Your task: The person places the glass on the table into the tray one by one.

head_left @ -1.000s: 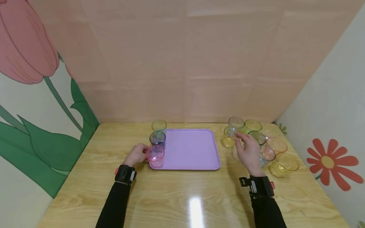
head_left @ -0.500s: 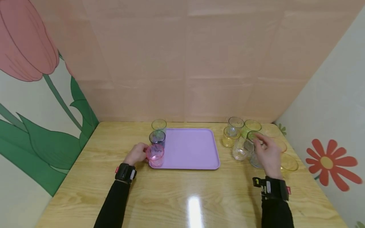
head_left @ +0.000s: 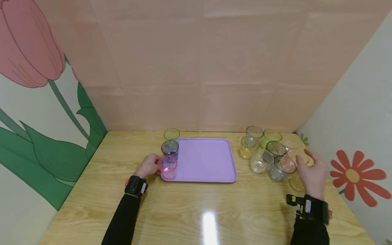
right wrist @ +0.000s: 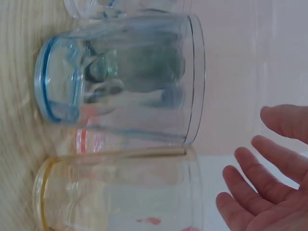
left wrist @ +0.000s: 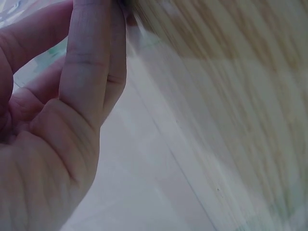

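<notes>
My left hand (head_left: pixel 148 166) holds a pink glass (head_left: pixel 168 174) at its left side, at the front left corner of the lilac tray (head_left: pixel 203 163). In the left wrist view the fingers (left wrist: pixel 86 57) reach up, and only a sliver of clear glass shows behind them. Over on the right, my right hand (head_left: pixel 313 175) is above a yellow glass (head_left: pixel 295 183), thumb and fingers apart with nothing between them. The right wrist view has its fingers (right wrist: pixel 260 183) spread beyond the rims of a yellow-based glass (right wrist: pixel 72 192) and a blue-based glass (right wrist: pixel 120 77).
Behind the pink glass stand a dark glass (head_left: pixel 169 149) and a greenish glass (head_left: pixel 172 134), along the tray's left edge. Several more glasses crowd the right, among them a small yellow one (head_left: pixel 248 149), a clear one (head_left: pixel 260 163) and a green one (head_left: pixel 272 136). Walls border the table.
My right hand has moved rightward over the group of glasses, from near the clear one to the large yellow one. The left hand and the pink glass have stayed in place.
</notes>
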Action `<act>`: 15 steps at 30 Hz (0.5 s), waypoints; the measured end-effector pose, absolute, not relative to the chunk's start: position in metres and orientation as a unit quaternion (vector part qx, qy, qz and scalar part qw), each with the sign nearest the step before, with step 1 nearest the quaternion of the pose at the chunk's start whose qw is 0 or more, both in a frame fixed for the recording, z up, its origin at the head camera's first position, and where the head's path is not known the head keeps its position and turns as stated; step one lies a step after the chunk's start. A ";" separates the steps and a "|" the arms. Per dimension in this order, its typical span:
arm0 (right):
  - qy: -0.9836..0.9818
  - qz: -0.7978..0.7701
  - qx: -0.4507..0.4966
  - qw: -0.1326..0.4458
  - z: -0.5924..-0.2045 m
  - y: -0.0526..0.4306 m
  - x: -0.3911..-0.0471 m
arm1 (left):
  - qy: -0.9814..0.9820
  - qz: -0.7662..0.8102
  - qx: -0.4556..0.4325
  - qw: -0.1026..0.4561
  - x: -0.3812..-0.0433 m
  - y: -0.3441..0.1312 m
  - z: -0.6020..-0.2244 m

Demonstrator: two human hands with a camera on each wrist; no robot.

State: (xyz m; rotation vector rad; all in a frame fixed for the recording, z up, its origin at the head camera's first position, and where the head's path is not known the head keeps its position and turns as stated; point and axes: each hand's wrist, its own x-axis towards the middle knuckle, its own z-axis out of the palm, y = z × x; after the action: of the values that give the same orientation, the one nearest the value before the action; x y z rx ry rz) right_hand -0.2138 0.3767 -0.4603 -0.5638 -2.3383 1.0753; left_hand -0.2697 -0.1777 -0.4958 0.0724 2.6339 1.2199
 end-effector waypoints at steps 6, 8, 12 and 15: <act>-0.882 0.378 -0.220 0.176 -0.466 0.395 -0.207 | 0.905 0.408 0.023 0.116 -0.271 -0.177 -0.498; -0.884 0.380 -0.224 0.154 -0.467 0.403 -0.205 | 0.903 0.412 0.022 0.119 -0.271 -0.177 -0.498; -0.895 0.373 -0.215 0.120 -0.468 0.417 -0.199 | 0.902 0.414 0.021 0.122 -0.270 -0.178 -0.497; -0.911 0.356 -0.191 0.079 -0.468 0.425 -0.194 | 0.903 0.411 0.023 0.121 -0.271 -0.178 -0.496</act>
State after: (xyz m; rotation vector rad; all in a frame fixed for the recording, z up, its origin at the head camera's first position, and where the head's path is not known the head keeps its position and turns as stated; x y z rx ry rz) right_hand -0.1941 0.4254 -0.4682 -0.5721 -2.7275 1.0662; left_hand -0.2707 -0.1779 -0.4956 0.0683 2.6383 1.2015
